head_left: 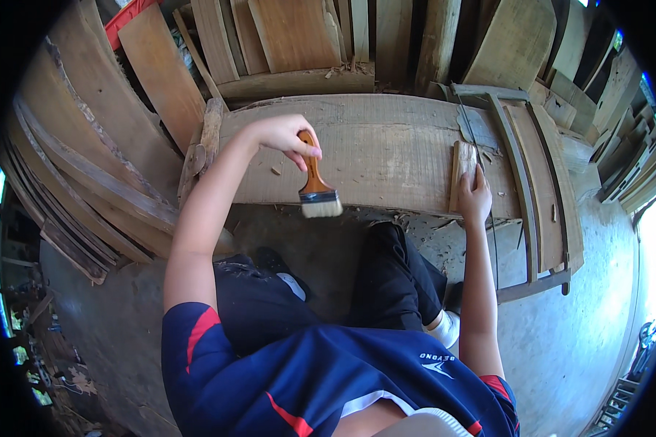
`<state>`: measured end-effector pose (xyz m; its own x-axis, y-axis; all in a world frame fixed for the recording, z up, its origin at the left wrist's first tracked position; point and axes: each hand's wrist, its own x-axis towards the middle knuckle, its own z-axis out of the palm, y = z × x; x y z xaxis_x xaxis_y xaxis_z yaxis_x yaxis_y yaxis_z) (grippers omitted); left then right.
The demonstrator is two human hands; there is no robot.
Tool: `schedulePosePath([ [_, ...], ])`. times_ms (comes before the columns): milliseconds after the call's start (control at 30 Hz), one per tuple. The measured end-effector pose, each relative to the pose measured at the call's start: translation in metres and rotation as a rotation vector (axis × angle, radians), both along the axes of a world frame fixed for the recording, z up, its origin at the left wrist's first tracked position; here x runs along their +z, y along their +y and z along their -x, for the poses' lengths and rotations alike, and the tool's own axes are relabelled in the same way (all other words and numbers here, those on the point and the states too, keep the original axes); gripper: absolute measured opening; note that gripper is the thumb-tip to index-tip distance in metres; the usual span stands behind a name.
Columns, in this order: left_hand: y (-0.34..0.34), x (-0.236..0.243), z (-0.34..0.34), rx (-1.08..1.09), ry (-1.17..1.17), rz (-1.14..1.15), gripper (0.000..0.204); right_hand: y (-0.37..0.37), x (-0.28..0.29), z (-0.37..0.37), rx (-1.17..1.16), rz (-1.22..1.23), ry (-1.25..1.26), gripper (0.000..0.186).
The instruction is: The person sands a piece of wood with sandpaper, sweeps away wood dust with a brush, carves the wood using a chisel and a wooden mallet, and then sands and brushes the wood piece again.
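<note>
A wide flat paintbrush [318, 191] with a brown wooden handle and pale bristles hangs bristles down from my left hand [280, 137]. My fingers are closed round the top of its handle, over the near edge of a broad wooden bench [372, 153]. My right hand [474, 198] grips a short wooden block [461, 167] at the bench's right end. The block's lower part is partly covered by my fingers. Just right of that hand lies a wooden frame saw [514, 182], its thin dark blade or cord passing close to my wrist.
Wood chips lie on the bench and along its near edge. Boards [299, 33] lean along the back, and long curved planks [102, 167] stack up at the left. Wooden panels [539, 189] rest under the saw. My legs [393, 280] are close below the bench on a concrete floor [561, 320].
</note>
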<state>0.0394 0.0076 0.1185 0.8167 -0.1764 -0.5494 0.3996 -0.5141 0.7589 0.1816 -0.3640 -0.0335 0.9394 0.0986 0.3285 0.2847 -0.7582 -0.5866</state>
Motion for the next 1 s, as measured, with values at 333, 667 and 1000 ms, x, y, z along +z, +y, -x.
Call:
schedulePosePath([
  [333, -0.007, -0.004, -0.010, 0.183, -0.358, -0.121, 0.023, -0.002, 0.002, 0.000, -0.003, -0.010, 0.007, 0.047],
  [667, -0.021, -0.007, -0.014, 0.279, -0.722, -0.404, 0.017, 0.003, 0.002, 0.003, 0.013, -0.032, 0.013, 0.048],
  [1000, -0.053, -0.008, -0.014, 0.226, -0.858, -0.804, 0.013, 0.001, 0.000, 0.000, 0.009, -0.039, 0.027, 0.048],
])
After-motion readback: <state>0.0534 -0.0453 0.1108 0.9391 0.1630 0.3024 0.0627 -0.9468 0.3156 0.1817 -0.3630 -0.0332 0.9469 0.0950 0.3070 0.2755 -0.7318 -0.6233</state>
